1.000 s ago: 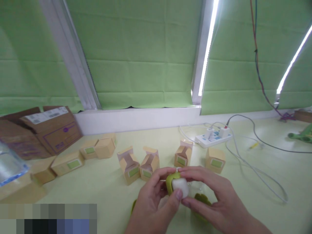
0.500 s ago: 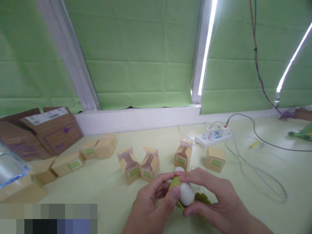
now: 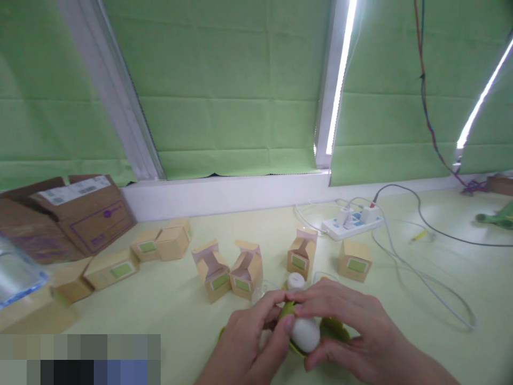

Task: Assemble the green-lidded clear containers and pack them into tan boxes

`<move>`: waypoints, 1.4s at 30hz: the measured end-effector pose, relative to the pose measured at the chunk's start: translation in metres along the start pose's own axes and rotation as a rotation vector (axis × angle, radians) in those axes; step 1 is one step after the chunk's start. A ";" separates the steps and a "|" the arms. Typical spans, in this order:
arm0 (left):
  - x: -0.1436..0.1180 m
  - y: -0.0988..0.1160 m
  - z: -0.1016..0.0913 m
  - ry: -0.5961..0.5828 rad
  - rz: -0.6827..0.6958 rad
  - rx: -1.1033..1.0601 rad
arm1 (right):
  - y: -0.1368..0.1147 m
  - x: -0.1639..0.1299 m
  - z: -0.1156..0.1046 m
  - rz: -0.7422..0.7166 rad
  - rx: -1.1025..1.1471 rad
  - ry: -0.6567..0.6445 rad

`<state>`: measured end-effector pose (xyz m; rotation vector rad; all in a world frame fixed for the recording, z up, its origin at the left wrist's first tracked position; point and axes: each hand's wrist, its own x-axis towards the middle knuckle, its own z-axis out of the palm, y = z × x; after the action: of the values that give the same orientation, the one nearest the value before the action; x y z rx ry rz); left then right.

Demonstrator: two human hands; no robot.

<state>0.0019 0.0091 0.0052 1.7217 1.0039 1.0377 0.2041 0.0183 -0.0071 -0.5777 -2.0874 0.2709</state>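
Low in front of me, both hands are closed around a smooth white rounded piece (image 3: 305, 336), possibly a candle, and a green leaf-like wrapper (image 3: 287, 309) beside it. My left hand (image 3: 248, 339) pinches the wrapper, its thumb on the near side. From the right, my right hand (image 3: 360, 326) grips the white piece, fingertips over the wrapper's top and thumb below. Partly behind the right fingers lies a dark green scalloped piece (image 3: 334, 330). A small white candle (image 3: 296, 281) stands just beyond my fingertips. Clear cups (image 3: 263, 291) are partly hidden by my hands.
Open small cartons (image 3: 246, 272) and a closed carton (image 3: 355, 262) stand beyond my hands. More small boxes (image 3: 112, 267) line the left, before a large cardboard box (image 3: 92, 219). A power strip (image 3: 352, 227) with trailing cables lies at the back right.
Both hands have sunk slightly with the white piece and wrapper, uncovering more of the candle and clear cups behind. The grip looks much the same.
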 end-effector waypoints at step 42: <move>0.004 -0.010 -0.002 -0.214 -0.212 -0.506 | -0.004 -0.005 0.016 0.563 0.659 0.128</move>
<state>-0.0007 0.0162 -0.0023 1.2499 0.6936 0.8576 0.1914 0.0128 -0.0176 -0.7293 -1.5386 1.1576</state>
